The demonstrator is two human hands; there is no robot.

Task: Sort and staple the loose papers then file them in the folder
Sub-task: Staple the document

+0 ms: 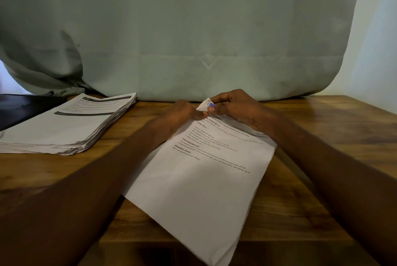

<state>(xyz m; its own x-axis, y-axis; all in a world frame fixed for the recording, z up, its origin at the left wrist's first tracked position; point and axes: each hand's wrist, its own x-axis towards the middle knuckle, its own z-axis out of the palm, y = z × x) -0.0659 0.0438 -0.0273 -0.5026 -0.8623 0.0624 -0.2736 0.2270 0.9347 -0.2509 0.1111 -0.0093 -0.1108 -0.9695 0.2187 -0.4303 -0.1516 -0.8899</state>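
Note:
A thin set of printed white papers [199, 184] lies at an angle on the wooden table [322, 119] in front of me. Both hands meet at its far top corner. My left hand [182, 113] grips the sheets just beside that corner. My right hand [232, 104] pinches the corner itself, which is bent upward; something small and blue shows at the fingertips, too small to identify. A thick stack of printed papers [71, 124] sits to the left. No stapler is visible.
A dark flat folder-like object [23, 107] lies at the far left, partly under the thick stack. A pale green cloth [193, 29] hangs behind the table and touches its back edge. Bare wood shows to the right of the papers.

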